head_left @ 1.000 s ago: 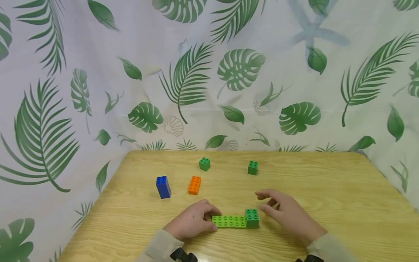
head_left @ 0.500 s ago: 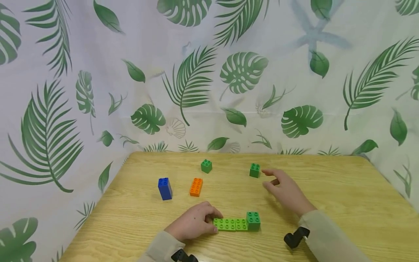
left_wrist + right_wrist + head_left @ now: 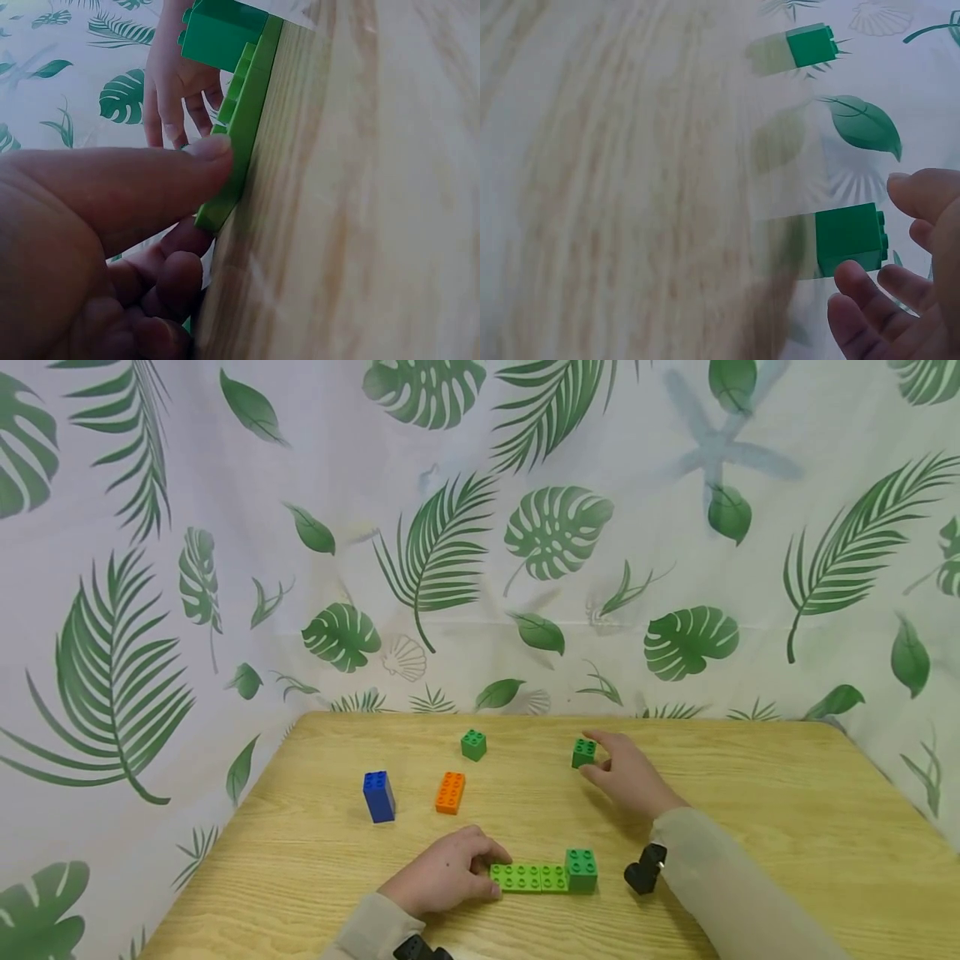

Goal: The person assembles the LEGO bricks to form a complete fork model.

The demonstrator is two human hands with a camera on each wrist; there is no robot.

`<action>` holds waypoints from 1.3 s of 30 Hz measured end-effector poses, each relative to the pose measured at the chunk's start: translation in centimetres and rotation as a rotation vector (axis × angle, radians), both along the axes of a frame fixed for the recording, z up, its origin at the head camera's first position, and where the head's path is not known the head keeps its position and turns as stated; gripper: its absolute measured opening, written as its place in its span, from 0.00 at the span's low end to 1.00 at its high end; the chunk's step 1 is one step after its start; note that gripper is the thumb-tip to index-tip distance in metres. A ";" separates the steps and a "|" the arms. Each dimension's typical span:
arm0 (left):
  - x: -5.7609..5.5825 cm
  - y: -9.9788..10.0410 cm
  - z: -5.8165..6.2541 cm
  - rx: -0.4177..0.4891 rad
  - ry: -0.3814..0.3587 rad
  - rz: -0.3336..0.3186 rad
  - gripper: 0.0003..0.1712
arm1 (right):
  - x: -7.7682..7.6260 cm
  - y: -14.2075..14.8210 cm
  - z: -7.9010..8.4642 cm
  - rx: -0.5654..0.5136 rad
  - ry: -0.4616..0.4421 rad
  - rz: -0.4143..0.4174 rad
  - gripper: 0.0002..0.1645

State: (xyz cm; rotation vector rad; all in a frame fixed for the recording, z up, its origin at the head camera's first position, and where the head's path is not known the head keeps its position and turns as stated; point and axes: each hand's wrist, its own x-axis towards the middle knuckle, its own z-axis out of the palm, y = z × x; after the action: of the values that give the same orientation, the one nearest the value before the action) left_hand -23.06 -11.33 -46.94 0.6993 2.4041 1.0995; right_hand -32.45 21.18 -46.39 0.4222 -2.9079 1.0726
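My left hand (image 3: 452, 870) pinches the left end of a low row of light green toy bricks (image 3: 516, 878) on the table, thumb on the near side. In the left wrist view the thumb lies along the side of the light green bricks (image 3: 251, 112). A taller green brick (image 3: 581, 872) sits on the row's right end. My right hand (image 3: 628, 777) is at a green brick (image 3: 584, 753) farther back, with thumb and fingers spread around it. In the right wrist view the thumb is apart from the green brick (image 3: 847, 234); whether the fingers touch it I cannot tell.
Another green brick (image 3: 473, 745) stands toward the back of the wooden table (image 3: 750, 810). Left of centre lie an orange brick (image 3: 450, 793) and a tall blue brick (image 3: 378, 797). A leaf-patterned cloth (image 3: 465, 677) hangs behind the table.
My right hand has moved from beside the taller brick on the row, away from me, to the back right green brick. My left hand has stayed at the row.
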 end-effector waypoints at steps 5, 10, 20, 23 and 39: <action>0.0 0.0 0.0 -0.007 0.008 -0.002 0.17 | -0.4 -0.8 -0.3 0.014 -0.016 0.006 0.42; -0.1 -0.1 0.0 -0.003 0.012 -0.009 0.17 | -1.1 -0.7 -1.3 0.010 -0.029 -0.022 0.44; -0.2 -0.1 -0.1 0.007 0.002 -0.010 0.18 | -1.4 -0.4 -1.7 0.014 -0.017 -0.047 0.36; -0.2 -0.2 -0.2 0.005 0.001 -0.006 0.18 | -1.2 -0.4 -1.7 0.000 -0.015 -0.050 0.32; -0.5 -0.2 -0.4 -0.022 0.032 -0.022 0.18 | 1.4 0.1 -0.8 -0.092 -0.060 -0.026 0.30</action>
State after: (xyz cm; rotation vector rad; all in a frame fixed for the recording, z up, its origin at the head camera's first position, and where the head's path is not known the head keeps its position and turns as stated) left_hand -23.54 -11.55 -47.38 0.7392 2.4262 1.0589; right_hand -31.02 21.30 -47.17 0.3548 -2.8920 1.2308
